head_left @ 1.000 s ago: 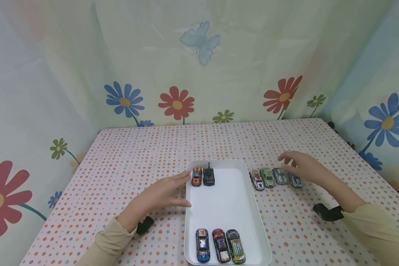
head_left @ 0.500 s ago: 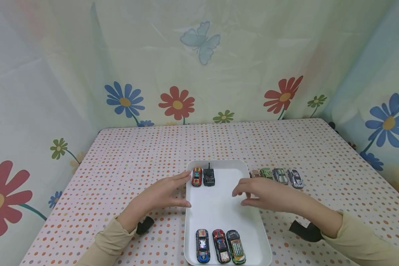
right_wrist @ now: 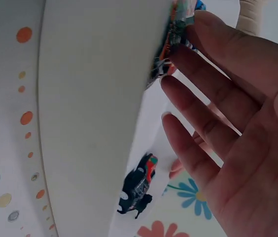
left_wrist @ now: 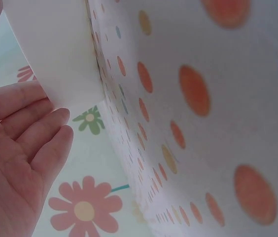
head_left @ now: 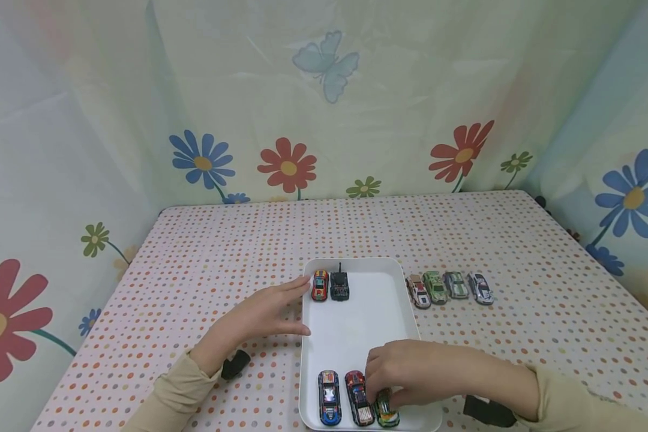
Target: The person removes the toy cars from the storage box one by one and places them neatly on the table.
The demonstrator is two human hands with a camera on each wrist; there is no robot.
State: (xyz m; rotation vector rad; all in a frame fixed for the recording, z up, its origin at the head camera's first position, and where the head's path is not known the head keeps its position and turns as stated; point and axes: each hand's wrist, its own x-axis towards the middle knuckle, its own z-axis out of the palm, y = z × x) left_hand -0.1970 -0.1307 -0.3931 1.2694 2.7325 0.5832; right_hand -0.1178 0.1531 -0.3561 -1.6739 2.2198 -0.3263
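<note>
A white tray (head_left: 362, 324) lies on the dotted tablecloth. At its far left corner stand a red toy car (head_left: 319, 285) and a black toy tank (head_left: 339, 285). Along its near edge stand a blue car (head_left: 329, 398), a dark red car (head_left: 359, 398) and a green-orange car (head_left: 386, 414). My right hand (head_left: 389, 378) hangs over the green-orange car with its fingertips on it; in the right wrist view the fingers (right_wrist: 203, 98) look nearly straight beside the tray wall (right_wrist: 94, 98). My left hand (head_left: 264, 315) rests with straight fingers against the tray's left rim (left_wrist: 55, 49).
Several toy cars (head_left: 448, 288) stand in a row on the table right of the tray. Flowered curtains close off the back and both sides. The dotted cloth (head_left: 221, 258) around the tray is bare.
My right hand left the row of cars, crossed over the tray and came down at its near right corner onto the green-orange car. The left hand stayed put.
</note>
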